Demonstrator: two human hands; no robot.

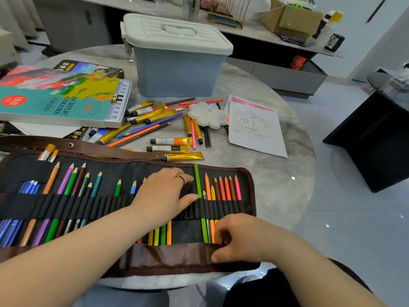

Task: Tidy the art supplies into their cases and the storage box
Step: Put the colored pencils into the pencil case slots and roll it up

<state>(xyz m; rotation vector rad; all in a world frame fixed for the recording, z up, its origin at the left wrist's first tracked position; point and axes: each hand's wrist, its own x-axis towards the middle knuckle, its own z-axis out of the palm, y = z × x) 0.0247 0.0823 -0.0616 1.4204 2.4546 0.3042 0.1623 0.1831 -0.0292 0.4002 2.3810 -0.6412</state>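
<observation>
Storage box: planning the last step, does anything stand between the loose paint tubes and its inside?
Yes: the white lid sits closed on the storage box, so the paint tubes cannot go in until it is lifted off.

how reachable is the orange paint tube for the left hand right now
Probably yes: the left hand lies flat on the roll, fingers straight, and the orange tube lies uncovered just past the strap, with only a flat gold tube between.

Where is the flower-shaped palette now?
Head view, centre: the white flower-shaped plastic palette lies between gold paint tubes on its left and the white sketch sheet on its right.
</observation>
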